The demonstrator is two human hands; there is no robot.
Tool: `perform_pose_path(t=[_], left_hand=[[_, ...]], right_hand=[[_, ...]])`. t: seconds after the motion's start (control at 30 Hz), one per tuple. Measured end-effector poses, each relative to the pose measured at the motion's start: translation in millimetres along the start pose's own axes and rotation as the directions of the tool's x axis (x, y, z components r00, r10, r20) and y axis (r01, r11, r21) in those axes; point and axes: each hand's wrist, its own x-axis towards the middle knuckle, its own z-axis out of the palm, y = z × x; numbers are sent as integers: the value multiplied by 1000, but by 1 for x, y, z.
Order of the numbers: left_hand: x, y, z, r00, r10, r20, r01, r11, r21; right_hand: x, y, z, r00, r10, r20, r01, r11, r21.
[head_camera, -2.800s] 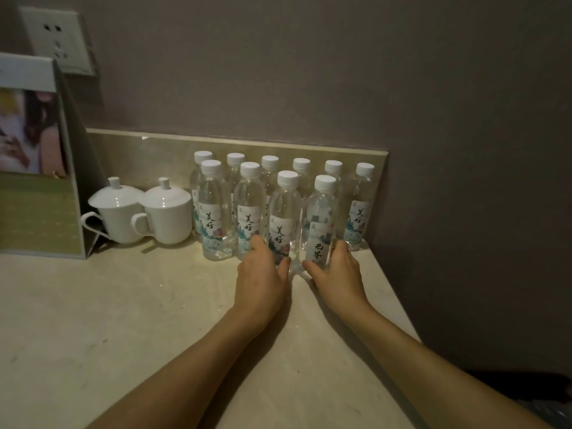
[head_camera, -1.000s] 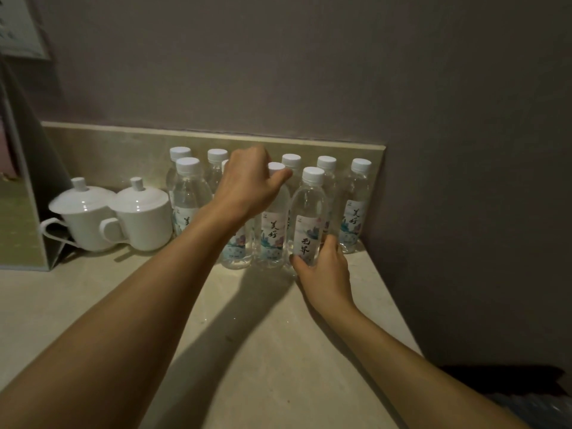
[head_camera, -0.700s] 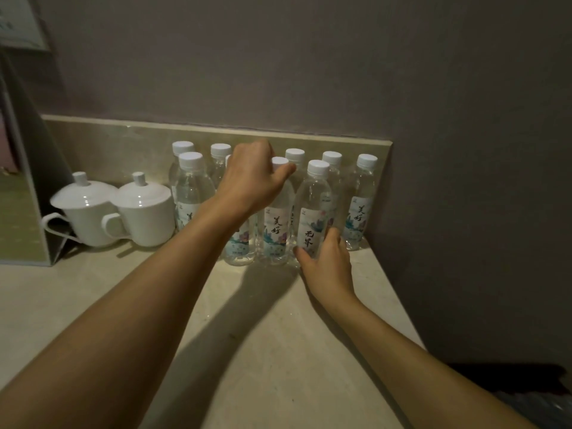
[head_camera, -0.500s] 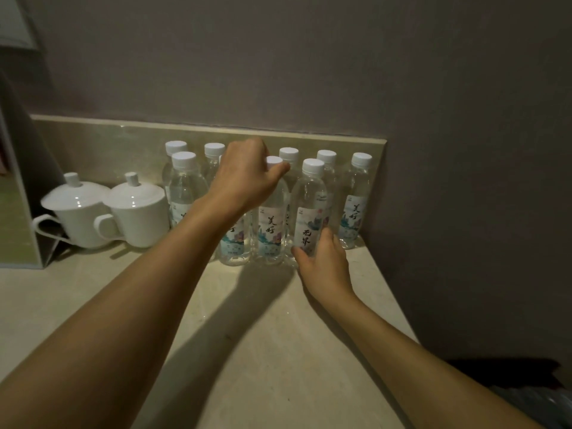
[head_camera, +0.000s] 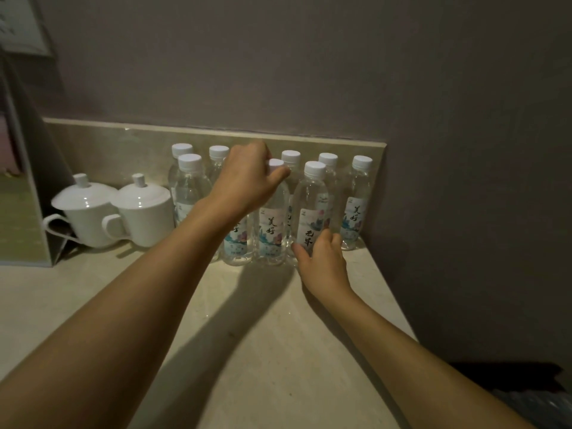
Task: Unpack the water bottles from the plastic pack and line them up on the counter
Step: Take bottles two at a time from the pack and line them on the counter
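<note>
Since every bottle in view already stands upright on the bench (head_camera: 278,351), the unpacking looks done and only tidying seems left.

Bottles: the water bottles (head_camera: 272,218) stand in two rows against the low backsplash (head_camera: 108,144) at the bench's far right corner, white caps on, none lying down and none in wrapping as far as the dim light shows.

Front row: four can be made out, close together, their labels facing out; the far-right bottle (head_camera: 356,209) stands a little apart beside the side wall.

Left hand: the left hand (head_camera: 247,184) is raised over the middle of the group, its fingers curled round the top of a front-row bottle whose cap it hides, thumb by the neighbouring cap.

Right hand: the right hand (head_camera: 322,258) is low, fingers wrapped round the base of the front-right bottle (head_camera: 309,218), pinching it just above the bench.

Plastic pack: something crinkled and dark shows at the lower right edge of view, off the bench; too murky to say whether it is the pack.

Done: bottles out and standing, by the look of it.

Left: squaring up the rows, judging from both grips; the front row is not quite even.

Nearby: two lidded white cups (head_camera: 123,212) sit just left of the bottles, near enough to be nudged.
</note>
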Motion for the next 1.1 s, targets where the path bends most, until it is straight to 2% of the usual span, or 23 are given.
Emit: perform_pose_path(t=[0.53, 0.7, 0.87, 0.93, 1.03, 1.1], left_hand=[[0, 2, 2, 997, 72, -16, -72, 997, 30], [0, 0, 3, 999, 35, -33, -35, 999, -5], [-48, -1, 23, 959, 55, -279, -96, 986, -138], [-74, -11, 40, 980, 0, -198, -27, 990, -135], [-95, -33, 61, 990, -135, 45, 138, 989, -58], [-99, -40, 66, 976, -202, 76, 205, 978, -34]], right_hand=[[1, -4, 3, 999, 41, -11, -41, 999, -10], [3, -3, 4, 999, 38, -19, -38, 999, -12], [5, 0, 5, 999, 52, -8, -52, 999, -14], [6, 2, 5, 999, 48, -7, -48, 999, -3], [5, 2, 6, 999, 45, -14, -44, 999, 19], [4, 1, 7, 998, 52, -30, -51, 998, 23]])
